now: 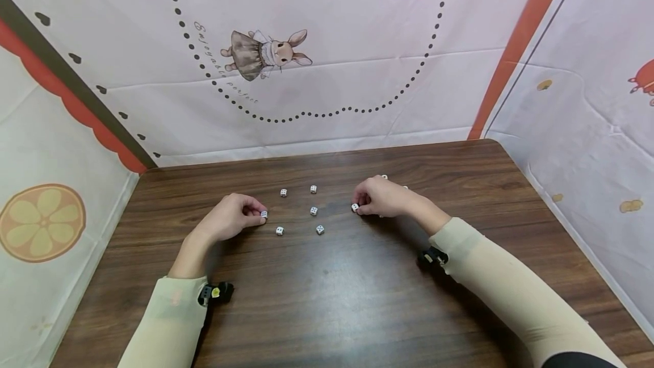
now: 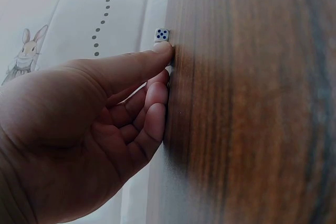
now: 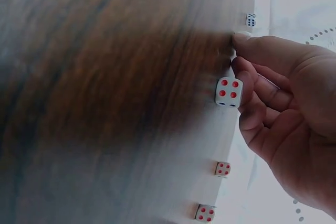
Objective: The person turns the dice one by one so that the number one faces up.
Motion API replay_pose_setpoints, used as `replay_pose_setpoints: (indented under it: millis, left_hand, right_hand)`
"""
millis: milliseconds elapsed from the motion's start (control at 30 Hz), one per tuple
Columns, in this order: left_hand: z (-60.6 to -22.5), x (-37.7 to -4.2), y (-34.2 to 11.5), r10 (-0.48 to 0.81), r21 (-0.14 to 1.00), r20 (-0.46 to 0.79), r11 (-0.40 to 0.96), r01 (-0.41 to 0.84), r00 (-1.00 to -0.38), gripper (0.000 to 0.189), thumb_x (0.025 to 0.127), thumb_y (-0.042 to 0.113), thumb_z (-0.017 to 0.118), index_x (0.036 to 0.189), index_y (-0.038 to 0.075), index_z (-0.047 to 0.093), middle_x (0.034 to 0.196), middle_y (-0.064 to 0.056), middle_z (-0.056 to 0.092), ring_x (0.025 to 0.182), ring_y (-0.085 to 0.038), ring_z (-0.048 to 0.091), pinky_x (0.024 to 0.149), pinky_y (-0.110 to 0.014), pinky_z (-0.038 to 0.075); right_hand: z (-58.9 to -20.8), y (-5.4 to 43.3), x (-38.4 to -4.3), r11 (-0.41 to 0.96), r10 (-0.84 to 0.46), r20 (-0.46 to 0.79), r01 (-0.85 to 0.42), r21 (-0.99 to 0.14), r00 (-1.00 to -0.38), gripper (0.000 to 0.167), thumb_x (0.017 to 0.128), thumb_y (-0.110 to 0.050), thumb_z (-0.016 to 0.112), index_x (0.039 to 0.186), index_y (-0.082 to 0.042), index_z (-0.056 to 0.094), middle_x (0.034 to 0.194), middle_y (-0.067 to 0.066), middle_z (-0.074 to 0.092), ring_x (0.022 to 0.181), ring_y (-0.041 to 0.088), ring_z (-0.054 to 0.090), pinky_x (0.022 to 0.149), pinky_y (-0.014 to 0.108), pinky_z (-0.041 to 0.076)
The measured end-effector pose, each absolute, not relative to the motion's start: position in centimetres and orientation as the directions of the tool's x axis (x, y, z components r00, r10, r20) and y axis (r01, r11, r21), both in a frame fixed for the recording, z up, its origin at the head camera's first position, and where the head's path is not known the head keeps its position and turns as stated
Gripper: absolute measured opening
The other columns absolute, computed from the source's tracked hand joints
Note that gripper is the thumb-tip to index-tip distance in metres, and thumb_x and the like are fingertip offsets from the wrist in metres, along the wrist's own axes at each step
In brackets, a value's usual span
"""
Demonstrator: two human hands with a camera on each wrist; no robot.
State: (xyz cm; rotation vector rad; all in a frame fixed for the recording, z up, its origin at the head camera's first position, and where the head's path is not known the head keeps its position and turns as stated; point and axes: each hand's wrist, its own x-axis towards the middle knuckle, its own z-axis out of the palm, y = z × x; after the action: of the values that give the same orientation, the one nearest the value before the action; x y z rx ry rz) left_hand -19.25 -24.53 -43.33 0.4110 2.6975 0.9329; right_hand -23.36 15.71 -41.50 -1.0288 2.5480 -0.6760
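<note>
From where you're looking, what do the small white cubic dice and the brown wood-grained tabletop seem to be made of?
The dice look like smooth plastic, judging by rounded corners and even whiteness. The tabletop seems satin-finished, laminate or varnished wood; streaky grain and soft sheen leave that open.

Dice [image 1: 314, 211] on table [image 1: 327, 305], some between hands [image 1: 228, 218]

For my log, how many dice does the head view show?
10: one die pinched by left hand, one by right hand, five between, three partly covered by the latter; more may be hidden.
</note>
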Motion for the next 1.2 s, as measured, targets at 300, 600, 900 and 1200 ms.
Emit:
replay_pose_setpoints:
  millis: [300, 600, 900, 1200]
  left_hand:
    - [-43.34, -19.26, -24.48, 0.349, 0.631, -0.147, 0.753, 0.184, -0.926, 0.01, 0.097, 0.015, 0.08, 0.106, 0.011, 0.08, 0.088, 0.002, 0.069, 0.082, -0.018, 0.06, 0.073, -0.033, 0.05]
    - [-43.41, -19.15, -24.47, 0.347, 0.635, -0.144, 0.751, 0.182, -0.927, 0.01, 0.097, 0.015, 0.08, 0.105, 0.012, 0.08, 0.088, 0.002, 0.069, 0.083, -0.018, 0.061, 0.074, -0.033, 0.05]
    - [-43.51, -19.32, -24.45, 0.339, 0.633, -0.141, 0.753, 0.178, -0.93, 0.009, 0.096, 0.016, 0.08, 0.105, 0.012, 0.08, 0.088, 0.002, 0.069, 0.083, -0.017, 0.061, 0.074, -0.032, 0.05]
    - [-43.37, -19.32, -24.44, 0.341, 0.632, -0.139, 0.753, 0.182, -0.93, 0.009, 0.097, 0.016, 0.08, 0.105, 0.012, 0.081, 0.088, 0.002, 0.069, 0.083, -0.018, 0.061, 0.074, -0.033, 0.05]
  right_hand:
    - [-41.44, 15.8, -23.28, 0.633, -0.703, -0.13, -0.532, -0.563, -0.699, 0.01, 0.091, -0.006, 0.08, 0.1, -0.008, 0.075, 0.08, -0.006, 0.069, 0.062, 0.006, 0.063, 0.064, 0.027, 0.055]
    - [-41.74, 15.39, -23.14, 0.586, -0.742, -0.08, -0.586, -0.559, -0.665, 0.009, 0.091, -0.008, 0.081, 0.099, -0.01, 0.075, 0.079, -0.007, 0.068, 0.074, 0.008, 0.063, 0.072, 0.03, 0.052]
    - [-41.78, 15.23, -23.17, 0.577, -0.741, -0.064, -0.586, -0.57, -0.668, 0.009, 0.093, -0.006, 0.075, 0.097, -0.013, 0.072, 0.08, -0.009, 0.067, 0.074, 0.008, 0.062, 0.072, 0.03, 0.051]
    - [-41.6, 15.34, -23.11, 0.588, -0.728, -0.089, -0.552, -0.591, -0.68, 0.007, 0.094, -0.007, 0.077, 0.097, -0.012, 0.072, 0.08, -0.006, 0.068, 0.074, 0.011, 0.063, 0.071, 0.031, 0.051]
